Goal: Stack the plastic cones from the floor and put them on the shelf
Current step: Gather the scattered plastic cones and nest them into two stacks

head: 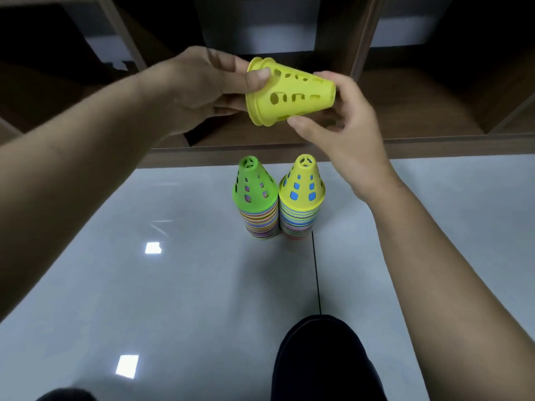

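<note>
A yellow perforated cone (292, 95) lies on its side in the air, wide rim to the left, narrow top to the right. My left hand (202, 91) grips its rim, thumb on top. My right hand (344, 117) holds its narrow end with the fingertips. Below, on the floor, stand two tall stacks of many-coloured cones side by side: one topped by a green cone (254, 183), the other by a yellow cone (302, 180). Both stacks are upright and touch each other, just in front of the shelf.
A brown wooden shelf unit (289, 146) with dark open compartments spans the top of the view, its bottom board just behind the stacks. The glossy grey tiled floor (173, 285) reflects ceiling lights. My dark-clothed knee (321, 360) shows at the bottom.
</note>
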